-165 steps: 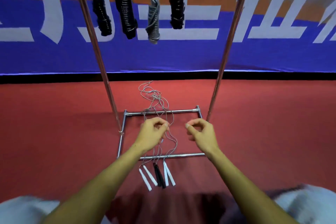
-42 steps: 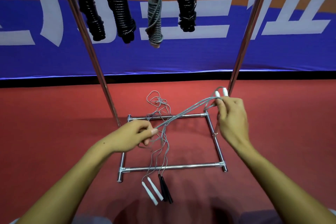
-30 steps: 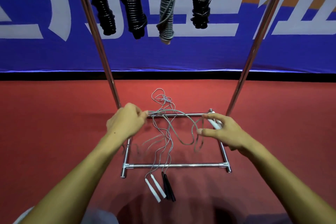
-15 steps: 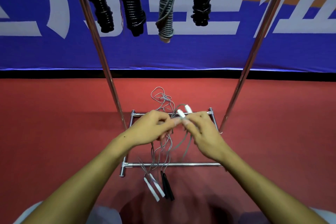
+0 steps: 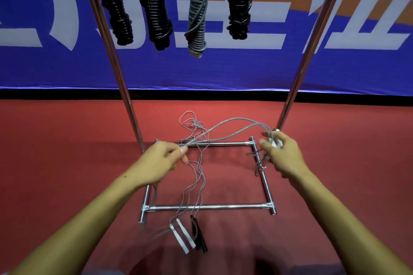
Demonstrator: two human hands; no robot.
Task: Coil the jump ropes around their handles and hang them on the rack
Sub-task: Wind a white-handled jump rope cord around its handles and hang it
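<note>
The right hand (image 5: 282, 155) curls its fingers (image 5: 264, 143) round a pair of white handles (image 5: 274, 142), thumb below, with a few grey turns already hanging from them, so the handles likely serve as the spool. At nine o'clock from it, well apart, the left hand (image 5: 163, 158) pinches the grey jump rope (image 5: 228, 126) between thumb and forefinger, apparently to keep the cord taut and feed it out for the next turn. Between the two hands the doubled cord rises in a shallow arc; it looks thin, smooth and slightly glossy, like a coated wire. Below the left hand the slack falls in loose waves across the chrome base frame (image 5: 207, 207) of the rack (image 5: 125, 105) and ends at six o'clock in two white handles (image 5: 182, 238) and two black handles (image 5: 199, 236), slim and stick-shaped, lying side by side on the red floor (image 5: 67, 152). A tangle of spare cord (image 5: 192, 121) lies at twelve o'clock beyond the frame. Overhead, three black coiled ropes (image 5: 154, 4) and one grey coiled rope (image 5: 197, 18) hang from the rack as tight ribbed bundles, in front of a blue banner (image 5: 245, 69).
</note>
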